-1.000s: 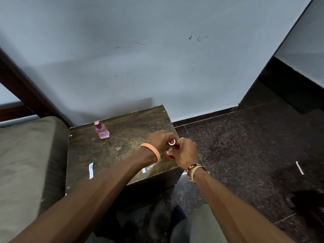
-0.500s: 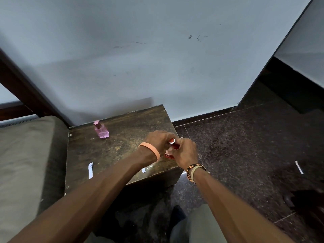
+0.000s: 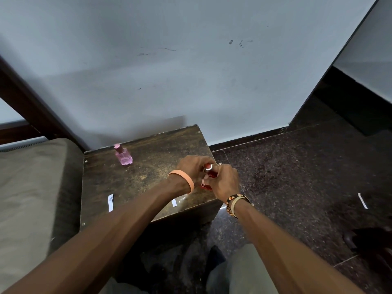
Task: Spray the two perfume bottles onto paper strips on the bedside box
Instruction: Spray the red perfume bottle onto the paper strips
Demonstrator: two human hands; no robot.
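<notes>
- Two hands meet over the right edge of the box [image 3: 148,177], and both are clamped on the red bottle [image 3: 210,174].
- The left hand [image 3: 192,167] curls in over the bottle from the left. The right hand [image 3: 226,183] grips it from the right, and the bottle's round top peeks out between them.
- Whether the bottle's base sits on the wood, I can't tell.
- An orange band [image 3: 184,179] is on the left wrist and a patterned band [image 3: 235,203] on the right.
- The pink bottle [image 3: 123,155] stands upright at the box's far left corner, well apart from the hands.
- One paper strip [image 3: 110,203] lies flat near the front left, and a second strip [image 3: 174,202] pokes out beside the left forearm.
- A third strip [image 3: 362,200] lies on the dark floor [image 3: 297,177] to the right, and a mattress [image 3: 31,187] flanks the box on the left.
</notes>
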